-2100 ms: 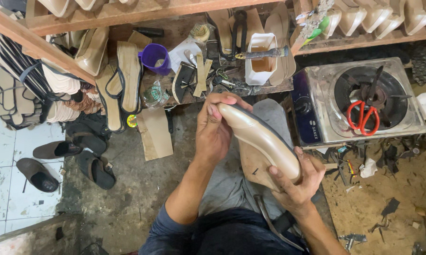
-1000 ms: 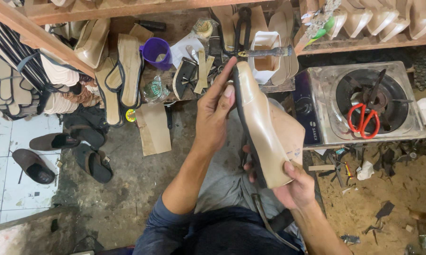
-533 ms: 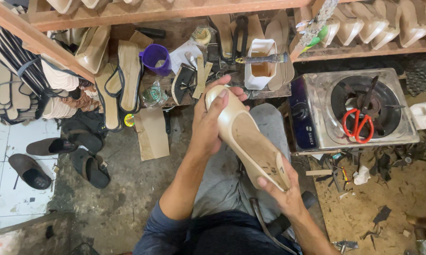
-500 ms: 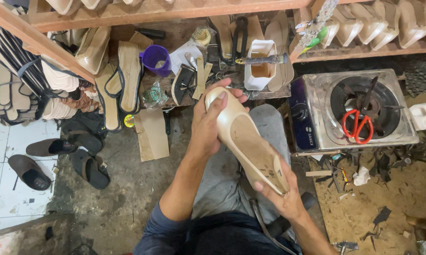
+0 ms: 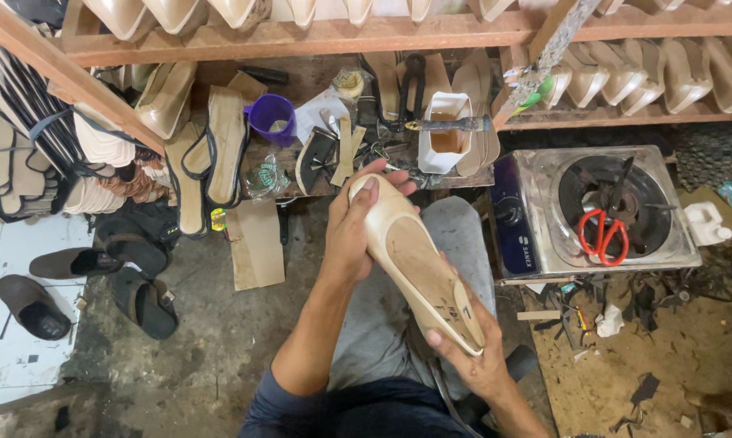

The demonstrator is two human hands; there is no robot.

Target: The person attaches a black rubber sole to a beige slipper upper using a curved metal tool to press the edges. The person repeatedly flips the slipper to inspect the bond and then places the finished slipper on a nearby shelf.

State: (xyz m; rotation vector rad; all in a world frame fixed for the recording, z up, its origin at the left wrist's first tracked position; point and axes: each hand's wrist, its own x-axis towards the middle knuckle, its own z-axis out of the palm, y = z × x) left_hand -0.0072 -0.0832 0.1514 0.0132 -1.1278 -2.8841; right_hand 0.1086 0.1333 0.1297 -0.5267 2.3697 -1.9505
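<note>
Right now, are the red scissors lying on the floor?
No, the red scissors lie on top of the stove, across its burner, right of the hands.

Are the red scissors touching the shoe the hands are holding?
Apart. The head view shows the red scissors lying on the stove, with a clear gap to the beige shoe.

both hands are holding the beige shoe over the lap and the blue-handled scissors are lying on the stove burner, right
Not quite: the scissors have red handles, not blue, as the head view shows. The rest holds: the left hand grips the toe end of the beige shoe, the right hand holds its other end over the lap, and the scissors lie on the stove burner.
</note>
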